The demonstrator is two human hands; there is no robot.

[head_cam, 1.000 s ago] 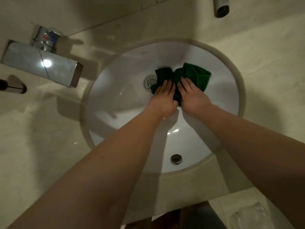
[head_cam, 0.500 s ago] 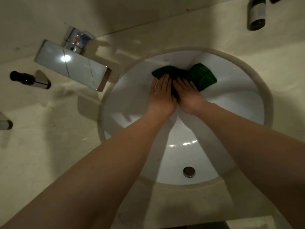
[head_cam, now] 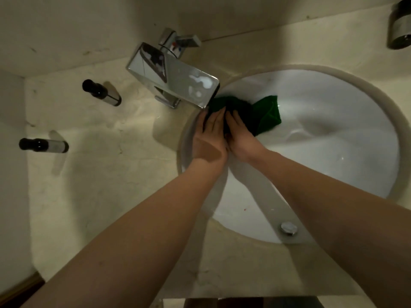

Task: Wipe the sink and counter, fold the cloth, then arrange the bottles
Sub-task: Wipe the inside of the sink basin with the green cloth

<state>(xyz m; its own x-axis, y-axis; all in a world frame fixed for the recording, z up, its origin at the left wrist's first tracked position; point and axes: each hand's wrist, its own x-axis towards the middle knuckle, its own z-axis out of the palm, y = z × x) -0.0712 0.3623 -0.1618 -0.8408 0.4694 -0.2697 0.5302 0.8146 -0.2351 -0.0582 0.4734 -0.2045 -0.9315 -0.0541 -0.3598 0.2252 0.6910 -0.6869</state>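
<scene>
The cloth is dark green, soft and bunched into a loose wad, lying against the upper left wall of the white sink, right under the overhanging spout of the chrome tap. Part of it spreads out to the right in a brighter green flap; the rest is dark and crumpled beneath the fingers. Both hands lie on it side by side, touching each other. The left hand presses down with fingers flat and together, the right hand likewise flat on the wad; neither is closed round the cloth, they push it against the bowl rather than grip it.

The main risk, as I judge it, comes from the tap: the knuckles and the cloth are very close under its square end, so a push further up the wall could knock the hands against the metal or snag the cloth there. A bunched cloth also wipes unevenly, and the loose flap may drag without pressure, leaving streaks on the bowl. The smooth wall slopes toward the middle, so flat palms could slide off the wad.

Outside the bowl, two small dark-capped bottles lie on their sides on the pale worktop, one near the tap, the other well apart to the left. A wide sweep onto the worktop could roll them. A dark round object shows at the top right corner; what it is I cannot tell.
</scene>
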